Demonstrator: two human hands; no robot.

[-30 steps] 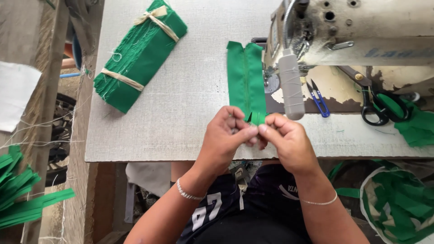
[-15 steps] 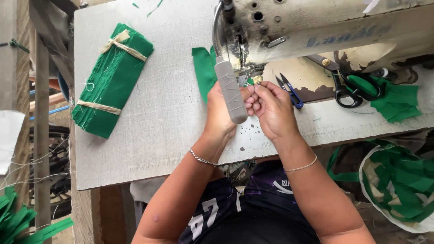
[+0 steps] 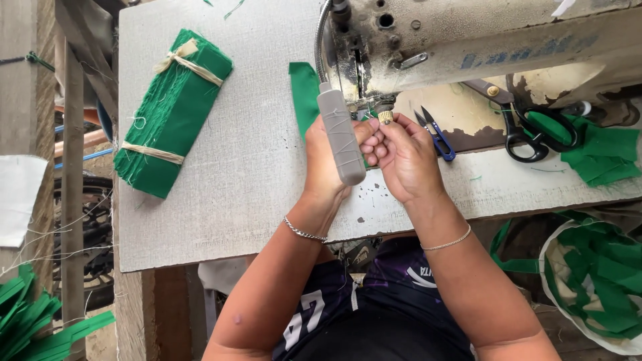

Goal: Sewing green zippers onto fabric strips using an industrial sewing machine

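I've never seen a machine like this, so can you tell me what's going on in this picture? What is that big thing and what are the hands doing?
The camera sits on the person's head and looks down, so you see their own two arms. The big cream-coloured thing is a sewing machine on a grey table. A small grey lamp on a bendy neck hangs in front of it. The left hand and right hand are close together at the needle, pinching a bit of green cloth, mostly hidden. On the table lie a tied bundle of green cloth, a green strip, small blue snips and black scissors. A bag of green scraps sits lower right.
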